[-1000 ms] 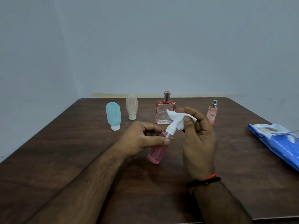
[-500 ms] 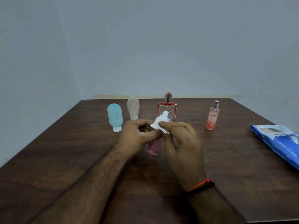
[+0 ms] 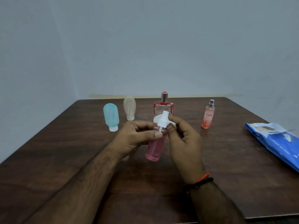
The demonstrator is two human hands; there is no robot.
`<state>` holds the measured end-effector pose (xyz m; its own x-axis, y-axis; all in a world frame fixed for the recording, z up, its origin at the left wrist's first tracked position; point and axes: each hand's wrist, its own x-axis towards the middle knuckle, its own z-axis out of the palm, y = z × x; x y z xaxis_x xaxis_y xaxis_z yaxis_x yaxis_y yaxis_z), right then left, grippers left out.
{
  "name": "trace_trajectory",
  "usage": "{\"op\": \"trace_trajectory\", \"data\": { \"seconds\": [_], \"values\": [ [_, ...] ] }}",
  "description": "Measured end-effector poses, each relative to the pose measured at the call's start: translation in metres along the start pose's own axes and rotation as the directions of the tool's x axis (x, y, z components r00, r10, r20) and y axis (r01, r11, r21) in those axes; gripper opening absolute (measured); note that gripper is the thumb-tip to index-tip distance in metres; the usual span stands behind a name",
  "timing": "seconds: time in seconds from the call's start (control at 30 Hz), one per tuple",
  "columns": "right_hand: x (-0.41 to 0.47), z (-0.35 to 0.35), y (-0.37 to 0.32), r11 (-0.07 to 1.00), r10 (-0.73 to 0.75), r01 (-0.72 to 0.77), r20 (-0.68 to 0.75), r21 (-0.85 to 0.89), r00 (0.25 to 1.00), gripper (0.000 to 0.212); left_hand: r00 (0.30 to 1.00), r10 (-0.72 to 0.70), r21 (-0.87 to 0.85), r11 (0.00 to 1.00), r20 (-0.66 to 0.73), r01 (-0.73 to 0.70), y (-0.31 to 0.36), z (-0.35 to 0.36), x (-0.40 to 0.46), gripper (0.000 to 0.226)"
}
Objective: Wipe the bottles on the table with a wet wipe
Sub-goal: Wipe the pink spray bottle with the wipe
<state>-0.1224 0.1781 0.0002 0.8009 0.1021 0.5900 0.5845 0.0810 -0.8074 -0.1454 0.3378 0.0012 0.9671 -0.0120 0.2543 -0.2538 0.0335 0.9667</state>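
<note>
- The left hand (image 3: 137,139) grips the pink spray bottle (image 3: 154,146) by its upper body, thumb across the front, holding it tilted and clear of the surface (image 3: 64,151).
- The right hand (image 3: 184,143) pinches the wet wipe (image 3: 163,121) around the bottle's white nozzle.
- Risk: pressing the wipe down on the nozzle could fire a squirt of pink liquid.
- Risk: a damp, smooth bottle held only near its top may slip and drop, perhaps knocking over the square glass bottle (image 3: 163,107) just behind.
- Risk: the small wipe could slide out of the fingertips mid-rub.
- Count: five bottles, one in hand and four standing: blue tube (image 3: 111,116), pale tube (image 3: 129,108), square glass bottle, slim orange spray (image 3: 208,116).
- One wipe; one blue wipe packet (image 3: 278,143), well apart at the right.
</note>
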Motion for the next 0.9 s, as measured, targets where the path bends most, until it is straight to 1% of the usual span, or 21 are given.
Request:
{"op": "trace_trajectory", "data": {
  "seconds": [0.07, 0.13, 0.2, 0.23, 0.27, 0.33, 0.37, 0.4, 0.43, 0.5, 0.57, 0.6, 0.67, 0.73, 0.77, 0.83, 0.9],
  "values": [
    [0.001, -0.001, 0.0, 0.998, 0.013, -0.011, -0.031, 0.058, 0.999, 0.03, 0.999, 0.012, 0.021, 1.0, -0.052, -0.011, 0.0, 0.001, 0.001, 0.037],
    [0.001, -0.003, 0.001, 0.996, 0.002, 0.002, -0.049, 0.093, 0.999, 0.028, 0.99, 0.018, 0.057, 0.998, -0.137, -0.01, -0.001, -0.002, 0.001, 0.037],
    [-0.001, -0.001, 0.0, 0.997, -0.026, 0.03, -0.048, 0.077, 0.998, 0.027, 0.981, 0.039, 0.081, 0.996, -0.189, -0.024, -0.002, -0.004, 0.002, 0.035],
    [-0.002, 0.0, 0.0, 0.998, -0.062, 0.064, -0.055, 0.024, 0.997, 0.027, 0.978, 0.056, 0.09, 0.995, -0.2, -0.039, -0.002, -0.005, 0.002, 0.035],
    [-0.004, 0.001, 0.001, 0.991, -0.119, 0.115, -0.063, -0.066, 0.991, 0.028, 0.976, 0.073, 0.098, 0.994, -0.205, -0.054, -0.003, -0.005, 0.002, 0.036],
    [-0.006, 0.002, 0.002, 0.933, -0.259, 0.234, -0.058, -0.272, 0.964, 0.031, 0.973, 0.09, 0.094, 0.993, -0.212, -0.072, -0.004, -0.005, 0.002, 0.037],
    [-0.006, 0.001, 0.004, 0.899, -0.304, 0.269, -0.051, -0.347, 0.951, 0.031, 0.973, 0.091, 0.081, 0.994, -0.214, -0.075, -0.004, -0.005, 0.002, 0.037],
    [-0.006, 0.001, 0.006, 0.881, -0.307, 0.266, -0.044, -0.391, 0.951, 0.03, 0.973, 0.087, 0.065, 0.995, -0.215, -0.075, -0.004, -0.005, 0.003, 0.037],
    [-0.005, 0.0, 0.007, 0.885, -0.267, 0.229, -0.039, -0.404, 0.963, 0.029, 0.973, 0.081, 0.051, 0.996, -0.215, -0.071, -0.003, -0.005, 0.003, 0.038],
    [-0.004, 0.0, 0.008, 0.924, -0.14, 0.125, -0.017, -0.363, 0.99, 0.028, 0.974, 0.07, 0.038, 0.997, -0.214, -0.064, -0.003, -0.006, 0.003, 0.039],
    [-0.005, 0.0, 0.007, 0.949, -0.091, 0.082, -0.016, -0.305, 0.996, 0.026, 0.971, 0.073, 0.045, 0.997, -0.226, -0.064, -0.003, -0.006, 0.004, 0.04],
    [-0.005, -0.001, 0.006, 0.965, -0.077, 0.066, -0.033, -0.255, 0.997, 0.025, 0.969, 0.079, 0.05, 0.996, -0.235, -0.069, -0.003, -0.005, 0.005, 0.04],
    [-0.004, -0.002, 0.002, 0.996, -0.021, 0.014, -0.078, -0.09, 0.997, 0.027, 0.964, 0.087, 0.041, 0.996, -0.252, -0.08, -0.002, -0.004, 0.004, 0.041],
    [-0.001, -0.004, 0.0, 0.996, 0.076, -0.072, -0.099, 0.044, 0.992, 0.036, 0.959, 0.084, 0.034, 0.996, -0.272, -0.078, -0.002, -0.002, 0.004, 0.044],
    [0.001, -0.006, 0.0, 0.989, 0.137, -0.131, -0.094, 0.071, 0.986, 0.04, 0.956, 0.083, 0.042, 0.996, -0.282, -0.074, -0.002, 0.0, 0.005, 0.045],
    [0.006, -0.016, 0.001, 0.975, 0.219, -0.216, -0.072, 0.048, 0.973, 0.04, 0.952, 0.09, 0.077, 0.995, -0.294, -0.07, -0.001, 0.003, 0.008, 0.045],
    [0.01, -0.031, 0.005, 0.966, 0.251, -0.253, -0.047, -0.048, 0.967, 0.038, 0.952, 0.111, 0.15, 0.986, -0.284, -0.071, 0.003, 0.007, 0.016, 0.047]
  ]
}}
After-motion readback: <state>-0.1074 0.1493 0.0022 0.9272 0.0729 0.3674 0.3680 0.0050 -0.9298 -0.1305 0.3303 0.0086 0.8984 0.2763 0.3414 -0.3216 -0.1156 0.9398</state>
